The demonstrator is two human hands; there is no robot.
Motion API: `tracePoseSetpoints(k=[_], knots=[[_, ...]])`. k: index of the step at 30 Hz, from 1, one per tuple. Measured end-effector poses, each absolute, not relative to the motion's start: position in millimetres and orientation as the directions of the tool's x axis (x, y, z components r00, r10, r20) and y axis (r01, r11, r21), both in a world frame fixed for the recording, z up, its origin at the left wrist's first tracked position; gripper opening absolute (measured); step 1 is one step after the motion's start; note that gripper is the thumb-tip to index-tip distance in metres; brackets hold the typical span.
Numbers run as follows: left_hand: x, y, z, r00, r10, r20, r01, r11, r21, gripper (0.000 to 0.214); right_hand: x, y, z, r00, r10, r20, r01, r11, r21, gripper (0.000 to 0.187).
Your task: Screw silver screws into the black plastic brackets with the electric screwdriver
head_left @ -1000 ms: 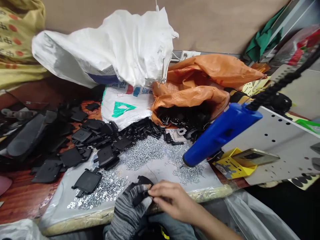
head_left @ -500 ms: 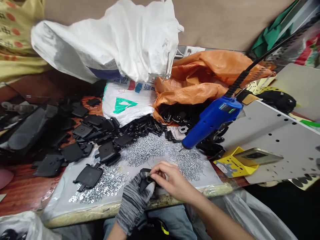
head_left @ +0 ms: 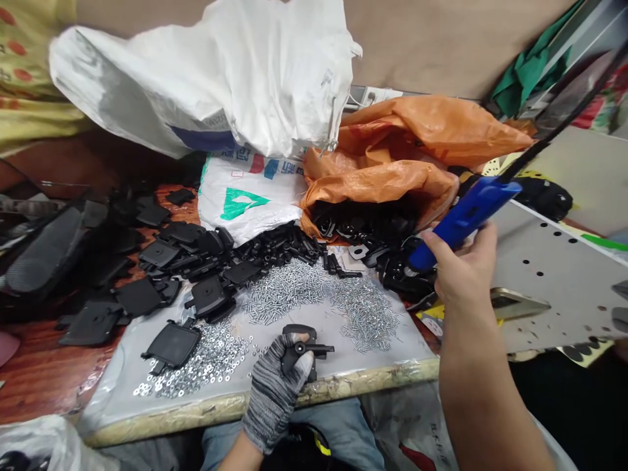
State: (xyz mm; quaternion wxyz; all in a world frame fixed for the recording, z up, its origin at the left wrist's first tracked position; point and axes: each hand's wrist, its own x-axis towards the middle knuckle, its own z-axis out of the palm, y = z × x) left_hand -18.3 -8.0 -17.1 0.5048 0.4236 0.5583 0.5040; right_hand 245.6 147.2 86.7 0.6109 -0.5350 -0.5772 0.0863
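Note:
My left hand (head_left: 277,389), in a grey knitted glove, is closed on a small black plastic part (head_left: 300,348) and holds it on the grey mat (head_left: 314,327) near the front edge. Raised at the right, my bare right hand (head_left: 464,271) grips the blue electric screwdriver (head_left: 464,219), which hangs from a black cord. Its tip points down toward the black parts by the orange bag. A heap of small silver screws (head_left: 318,297) lies beyond my left hand, and a spread of washers (head_left: 203,366) lies to its left.
Black plastic plates (head_left: 171,343) are scattered at the left of the mat and table. A white sack (head_left: 220,78) and an orange bag (head_left: 392,157) spilling black parts stand behind. A grey perforated metal sheet (head_left: 559,281) and a phone (head_left: 520,304) lie at the right.
My right hand left the black part and rose to the right to take hold of the blue screwdriver. My left hand kept the part on the mat.

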Motion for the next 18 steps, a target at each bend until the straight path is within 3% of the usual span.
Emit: tracePoseSetpoints(k=[5,10,15,18], knots=[[-17,-6,-16,-0.132,0.977,-0.167,-0.026,0.165,0.986,0.026,182,121,81,0.27,0.915,0.298,0.031,0.301,-0.953,0.052],[-15,-5,-20,-0.134,0.972,-0.195,-0.105,0.182,0.978,0.028,112,73,83,0.038,0.976,0.216,-0.314,0.217,-0.924,0.046],[-14,-6,-24,-0.112,0.961,-0.254,-0.168,0.233,0.958,0.027,93,58,72,-0.106,0.984,0.141,-0.4,0.087,-0.913,0.042],[-14,-5,-30,-0.112,0.966,-0.232,-0.126,0.218,0.968,0.029,92,58,64,-0.142,0.974,0.177,-0.357,0.116,-0.927,0.035]])
